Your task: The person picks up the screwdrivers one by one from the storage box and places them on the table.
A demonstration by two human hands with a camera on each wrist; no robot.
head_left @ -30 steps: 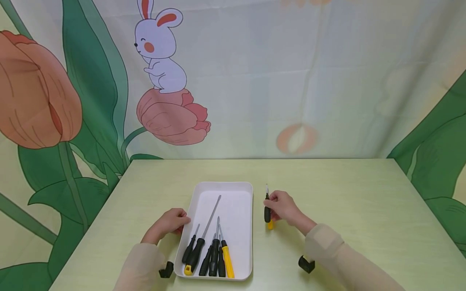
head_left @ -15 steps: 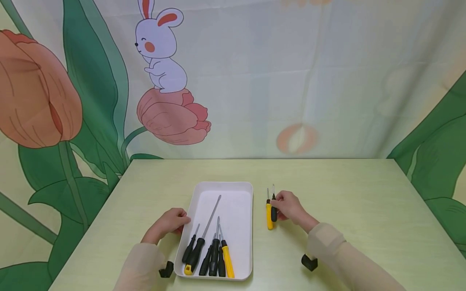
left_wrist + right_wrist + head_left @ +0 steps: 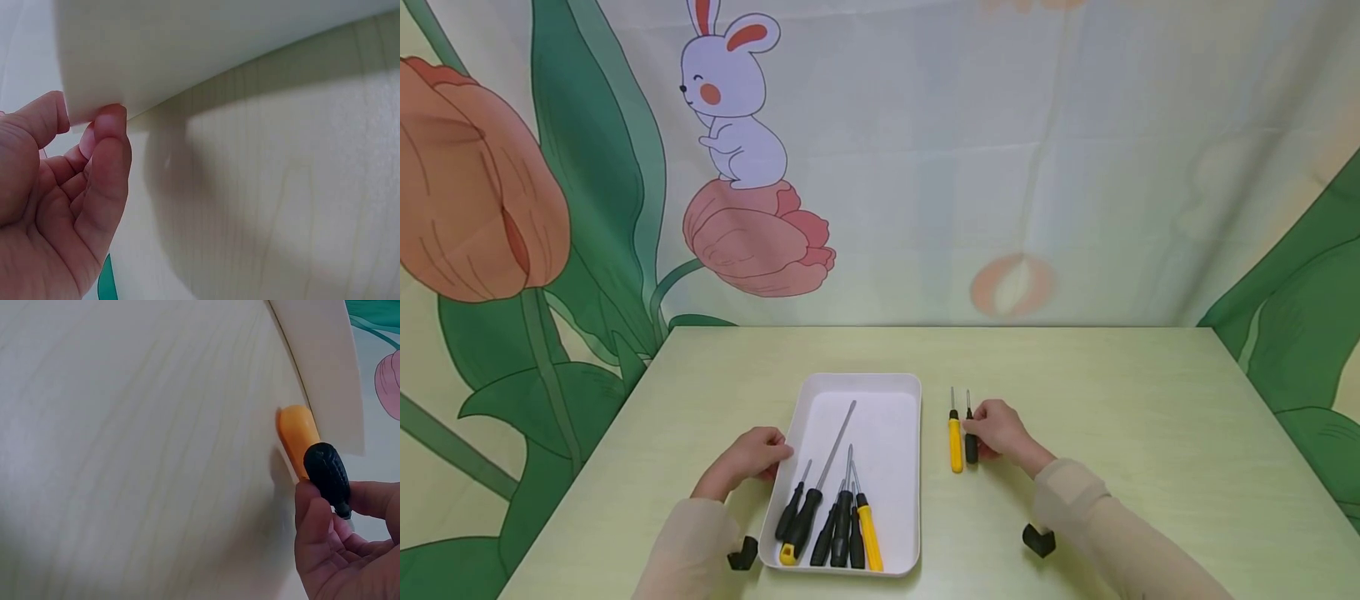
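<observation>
My right hand [image 3: 1002, 429] pinches a black-handled screwdriver [image 3: 972, 450] just right of a yellow-handled screwdriver [image 3: 955, 443] that lies on the table. In the right wrist view the black handle [image 3: 327, 475] sits between thumb and fingers, with the orange-looking yellow handle [image 3: 296, 434] behind it. At the other side, my left hand [image 3: 751, 458] holds the left rim of a white tray [image 3: 913, 467]; the left wrist view shows thumb and fingers pinching the tray's edge [image 3: 94, 94]. Several screwdrivers lie in the tray's near half, among them a yellow one [image 3: 869, 533] and a long-shafted black one [image 3: 805, 523].
The pale wooden table [image 3: 1120, 383] reaches back to a printed curtain [image 3: 910, 167]. A black wrist-camera piece [image 3: 1039, 541] sits below the right sleeve, and another black piece [image 3: 743, 553] stands beside the tray's near left corner.
My right hand has moved slightly right and lowered the black screwdriver, from over the yellow one to beside it. The left hand and the tray have stayed put.
</observation>
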